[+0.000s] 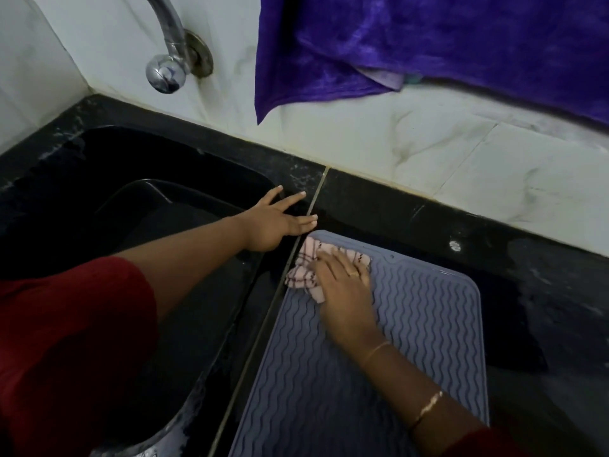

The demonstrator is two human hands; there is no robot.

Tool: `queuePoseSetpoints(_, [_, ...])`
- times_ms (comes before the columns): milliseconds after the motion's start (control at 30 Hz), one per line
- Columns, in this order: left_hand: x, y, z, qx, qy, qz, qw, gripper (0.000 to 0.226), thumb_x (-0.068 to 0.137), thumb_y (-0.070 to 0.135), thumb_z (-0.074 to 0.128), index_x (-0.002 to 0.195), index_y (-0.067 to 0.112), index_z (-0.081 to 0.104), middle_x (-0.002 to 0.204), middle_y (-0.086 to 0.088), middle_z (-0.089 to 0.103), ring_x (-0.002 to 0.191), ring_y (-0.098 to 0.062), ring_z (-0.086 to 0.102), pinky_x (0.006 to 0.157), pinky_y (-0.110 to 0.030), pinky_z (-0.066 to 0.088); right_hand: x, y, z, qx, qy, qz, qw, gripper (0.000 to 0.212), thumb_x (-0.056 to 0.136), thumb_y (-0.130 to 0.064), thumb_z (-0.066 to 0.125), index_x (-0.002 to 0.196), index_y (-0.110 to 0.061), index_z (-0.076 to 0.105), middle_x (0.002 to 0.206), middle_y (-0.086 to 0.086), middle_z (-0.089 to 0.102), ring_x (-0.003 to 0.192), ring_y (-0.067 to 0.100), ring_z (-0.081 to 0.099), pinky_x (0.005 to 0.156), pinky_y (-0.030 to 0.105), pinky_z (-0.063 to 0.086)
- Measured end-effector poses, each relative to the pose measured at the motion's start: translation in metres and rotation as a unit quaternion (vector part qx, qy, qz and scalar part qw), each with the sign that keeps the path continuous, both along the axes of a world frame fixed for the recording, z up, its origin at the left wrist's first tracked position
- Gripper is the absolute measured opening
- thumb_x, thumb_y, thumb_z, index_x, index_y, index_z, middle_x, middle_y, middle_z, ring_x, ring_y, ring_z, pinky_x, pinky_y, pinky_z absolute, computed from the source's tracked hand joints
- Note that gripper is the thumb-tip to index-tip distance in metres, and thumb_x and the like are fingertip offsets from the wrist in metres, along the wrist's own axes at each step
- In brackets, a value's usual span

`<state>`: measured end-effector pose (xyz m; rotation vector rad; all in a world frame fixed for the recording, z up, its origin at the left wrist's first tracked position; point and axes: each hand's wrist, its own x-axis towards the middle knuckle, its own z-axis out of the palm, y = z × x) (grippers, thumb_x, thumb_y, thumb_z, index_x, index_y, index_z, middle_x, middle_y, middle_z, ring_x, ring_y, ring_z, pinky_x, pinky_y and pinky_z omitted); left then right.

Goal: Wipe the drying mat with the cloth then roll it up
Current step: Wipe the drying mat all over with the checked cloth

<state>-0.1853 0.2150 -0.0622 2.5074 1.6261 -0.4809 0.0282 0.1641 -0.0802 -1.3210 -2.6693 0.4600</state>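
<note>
Black counter (527, 258) — drying mat (412, 324) flat, long axis toward wall (428, 153).

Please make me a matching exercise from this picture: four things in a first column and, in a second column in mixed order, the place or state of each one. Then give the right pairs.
Column one
1. grey-blue wavy-ribbed drying mat
2. pink checked cloth
3. purple velvety fabric
4. left hand

Column two
A. hangs against the white tiled wall
B. lies flat, unrolled, on the black stone counter
C. rests spread open at the edge of the black sink
D. lies bunched under the right hand

Pairs: 1-B, 2-D, 3-A, 4-C.
</note>
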Motion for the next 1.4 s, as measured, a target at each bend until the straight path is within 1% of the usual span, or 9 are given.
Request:
queuePoseSetpoints(133, [0.004, 0.009, -0.006, 0.01, -0.053, 0.03, 0.998, 0.049, 0.098, 0.04, 0.034, 0.146, 0.034, 0.028, 0.153, 0.019, 0.024, 0.145, -0.02, -0.013, 0.108, -0.051, -0.02, 0.007, -0.024, 0.003, -0.014, 0.022, 0.018, 0.999, 0.051, 0.082, -0.005, 0.052, 0.129, -0.023, 0.047, 0.149, -0.002, 0.037, 0.143, 0.017, 0.021, 0.114, 0.043, 0.011])
queuePoseSetpoints(233, [0.013, 0.011, -0.007, 0.023, -0.105, 0.092, 0.99, 0.057, 0.09, 0.06, 0.041, 0.139, 0.033, 0.042, 0.151, 0.016, 0.03, 0.146, -0.018, -0.004, 0.112, -0.051, -0.013, 0.012, -0.032, 0.012, 0.01, 0.045, 0.046, 0.998, 0.053, 0.069, -0.006, 0.063, 0.119, -0.022, 0.056, 0.134, 0.0, 0.056, 0.131, 0.023, 0.045, 0.102, 0.043, 0.029])
queuePoseSetpoints(333, [0.02, 0.011, -0.01, 0.03, -0.162, 0.234, 0.958, 0.08, 0.077, 0.063, 0.06, 0.145, 0.037, 0.027, 0.16, 0.002, 0.005, 0.145, -0.027, -0.008, 0.111, -0.057, -0.008, 0.012, -0.009, 0.019, 0.029, 0.084, 0.003, 0.996, 0.052, 0.067, -0.006, 0.059, 0.117, -0.018, 0.056, 0.122, 0.004, 0.061, 0.116, 0.028, 0.055, 0.091, 0.041, 0.04])
queuePoseSetpoints(500, [0.031, 0.013, -0.008, -0.046, -0.204, 0.476, 0.854, 0.124, 0.058, 0.065, 0.074, 0.148, 0.035, -0.006, 0.149, -0.02, -0.033, 0.135, -0.037, -0.035, 0.102, -0.065, -0.018, -0.007, 0.036, 0.015, 0.011, -0.024, -0.049, 0.998, 0.05, 0.081, -0.012, 0.056, 0.128, -0.021, 0.042, 0.138, 0.001, 0.046, 0.129, 0.026, 0.035, 0.098, 0.043, 0.028])
queuePoseSetpoints(833, [0.038, 0.007, -0.016, -0.036, -0.238, 0.506, 0.828, 0.135, 0.054, 0.072, 0.072, 0.146, 0.03, -0.019, 0.145, -0.02, -0.04, 0.132, -0.036, -0.04, 0.099, -0.068, -0.019, 0.023, -0.063, 0.011, -0.034, 0.05, 0.07, 0.996, 0.043, 0.069, -0.005, 0.053, 0.109, -0.019, 0.055, 0.119, -0.003, 0.06, 0.113, 0.024, 0.045, 0.087, 0.037, 0.022])
queuePoseSetpoints(933, [0.034, 0.004, -0.016, -0.045, -0.245, 0.52, 0.817, 0.142, 0.048, 0.074, 0.073, 0.145, 0.031, -0.021, 0.145, -0.021, -0.04, 0.133, -0.036, -0.039, 0.098, -0.068, -0.019, 0.025, -0.053, 0.026, -0.137, 0.177, 0.014, 0.974, 0.028, 0.073, -0.009, 0.054, 0.1, -0.014, 0.061, 0.098, 0.003, 0.064, 0.096, 0.021, 0.054, 0.08, 0.038, 0.043])
queuePoseSetpoints(1000, [0.033, 0.002, -0.017, -0.05, -0.252, 0.527, 0.81, 0.144, 0.046, 0.076, 0.073, 0.145, 0.031, -0.021, 0.145, -0.02, -0.04, 0.133, -0.036, -0.039, 0.098, -0.068, -0.019, 0.018, -0.023, 0.03, -0.11, 0.223, -0.048, 0.967, 0.024, 0.079, -0.009, 0.058, 0.103, -0.01, 0.06, 0.1, 0.009, 0.064, 0.096, 0.026, 0.058, 0.078, 0.045, 0.05])
queuePoseSetpoints(1200, [0.036, 0.0, -0.022, -0.019, -0.269, 0.523, 0.808, 0.14, 0.05, 0.072, 0.073, 0.145, 0.031, -0.021, 0.146, -0.021, -0.039, 0.134, -0.036, -0.037, 0.098, -0.07, -0.018, -0.017, 0.023, 0.021, -0.032, 0.001, -0.057, 0.998, 0.035, 0.082, -0.02, 0.061, 0.114, -0.013, 0.049, 0.116, 0.01, 0.06, 0.113, 0.03, 0.051, 0.096, 0.048, 0.039])
queuePoseSetpoints(1400, [0.045, 0.001, -0.021, 0.025, -0.268, 0.484, 0.833, 0.126, 0.06, 0.07, 0.069, 0.147, 0.032, -0.015, 0.148, -0.02, -0.036, 0.135, -0.037, -0.035, 0.098, -0.07, -0.016, 0.004, -0.057, 0.006, 0.002, 0.023, 0.003, 1.0, 0.056, 0.072, -0.006, 0.058, 0.127, -0.018, 0.048, 0.135, 0.001, 0.052, 0.132, 0.021, 0.038, 0.11, 0.048, 0.017])
